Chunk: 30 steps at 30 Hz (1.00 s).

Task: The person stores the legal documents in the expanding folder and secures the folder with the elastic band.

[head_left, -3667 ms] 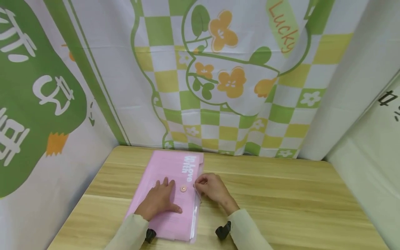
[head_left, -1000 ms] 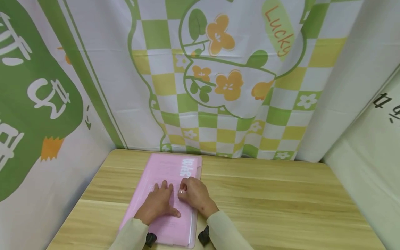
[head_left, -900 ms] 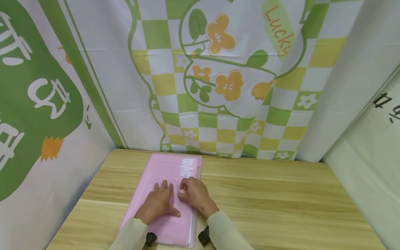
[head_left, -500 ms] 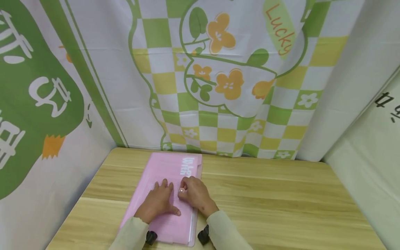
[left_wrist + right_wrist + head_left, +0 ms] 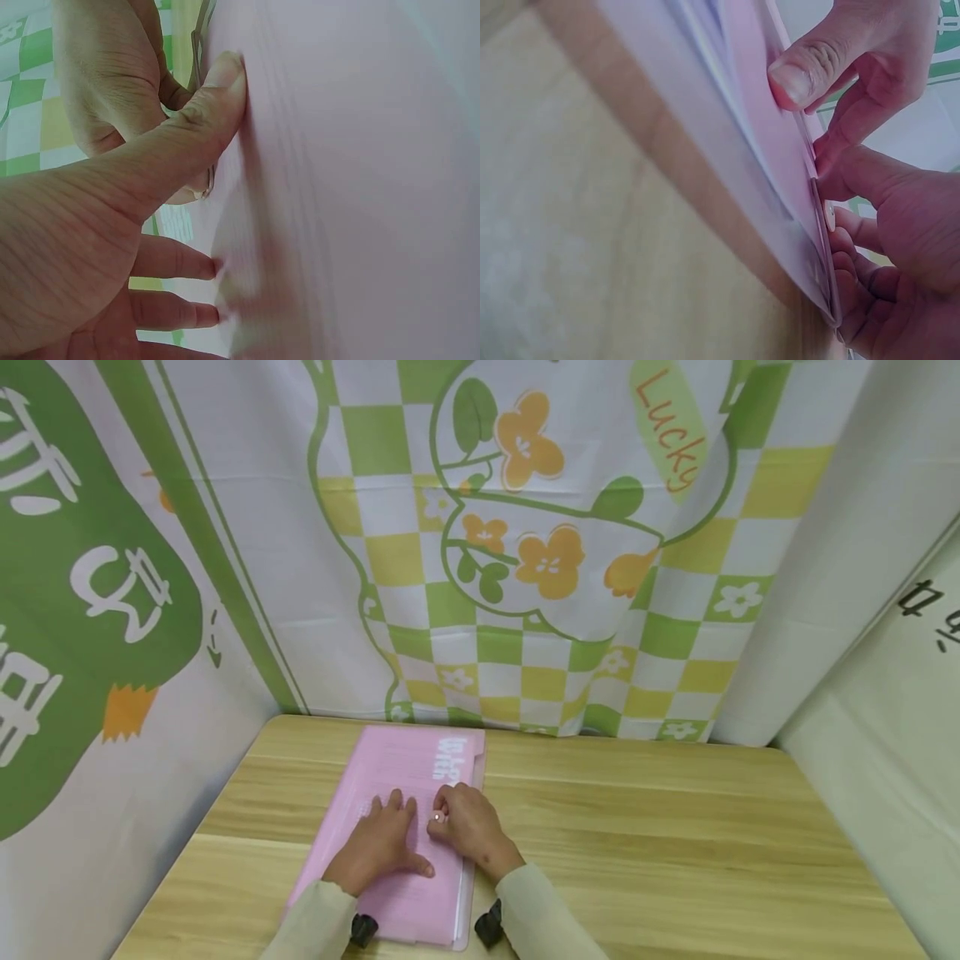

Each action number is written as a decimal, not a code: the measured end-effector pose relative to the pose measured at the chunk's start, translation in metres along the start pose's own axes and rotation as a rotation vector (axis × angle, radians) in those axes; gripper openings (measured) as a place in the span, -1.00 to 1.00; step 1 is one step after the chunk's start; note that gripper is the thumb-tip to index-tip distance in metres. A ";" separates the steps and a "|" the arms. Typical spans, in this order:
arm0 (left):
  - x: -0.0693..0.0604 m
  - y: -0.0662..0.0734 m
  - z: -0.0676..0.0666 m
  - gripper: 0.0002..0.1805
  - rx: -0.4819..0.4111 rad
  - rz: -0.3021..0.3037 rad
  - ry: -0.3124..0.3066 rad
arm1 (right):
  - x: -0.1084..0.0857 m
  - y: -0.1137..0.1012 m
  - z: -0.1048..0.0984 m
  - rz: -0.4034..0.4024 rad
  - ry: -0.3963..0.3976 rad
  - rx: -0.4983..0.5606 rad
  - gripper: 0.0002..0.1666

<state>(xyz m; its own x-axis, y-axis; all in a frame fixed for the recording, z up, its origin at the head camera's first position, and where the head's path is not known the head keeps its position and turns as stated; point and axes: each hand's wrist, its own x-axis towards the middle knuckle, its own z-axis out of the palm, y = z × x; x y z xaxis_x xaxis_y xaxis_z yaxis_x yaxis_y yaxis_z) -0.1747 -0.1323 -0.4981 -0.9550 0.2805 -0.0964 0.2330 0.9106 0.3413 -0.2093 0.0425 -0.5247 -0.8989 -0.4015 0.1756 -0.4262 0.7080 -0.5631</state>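
A pink plastic document folder [image 5: 405, 756] with white lettering lies on the wooden table. My left hand [image 5: 378, 845] rests on its cover, fingers spread and thumb out to the side. Just right of it, my right hand [image 5: 474, 827] has its fingers curled in at a small round button [image 5: 438, 817] on the flap. In the right wrist view a thin cord [image 5: 822, 229] runs from the folder's edge to my right thumb and passes by the button [image 5: 829, 216]; the fingers pinch it. Part of the lettering is hidden under the right hand.
The wooden table [image 5: 637, 843] extends to the right of the folder. A patterned curtain [image 5: 555, 677] hangs along the table's back edge, and further cloth walls [image 5: 885, 710] stand at the sides. Dark wrist-camera mounts [image 5: 489, 925] sit below both wrists.
Since the oldest frame, my right hand has moved left with the cord, from the folder's right edge to the button. Over the last second it shifts only slightly. My left hand stays put.
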 end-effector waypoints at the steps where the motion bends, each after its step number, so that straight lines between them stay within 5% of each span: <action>1: 0.000 0.000 0.000 0.24 0.000 -0.003 -0.002 | 0.000 0.000 0.000 -0.001 -0.001 -0.001 -0.80; 30: -0.003 -0.003 -0.003 0.27 -0.016 0.037 -0.011 | -0.014 0.005 -0.014 -0.074 -0.002 -0.012 -0.79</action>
<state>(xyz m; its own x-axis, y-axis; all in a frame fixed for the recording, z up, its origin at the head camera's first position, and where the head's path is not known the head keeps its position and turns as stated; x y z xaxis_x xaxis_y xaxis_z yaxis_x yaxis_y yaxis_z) -0.1729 -0.1371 -0.4958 -0.9439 0.3168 -0.0935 0.2647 0.8948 0.3596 -0.2003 0.0596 -0.5191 -0.8649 -0.4536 0.2148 -0.4923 0.6832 -0.5394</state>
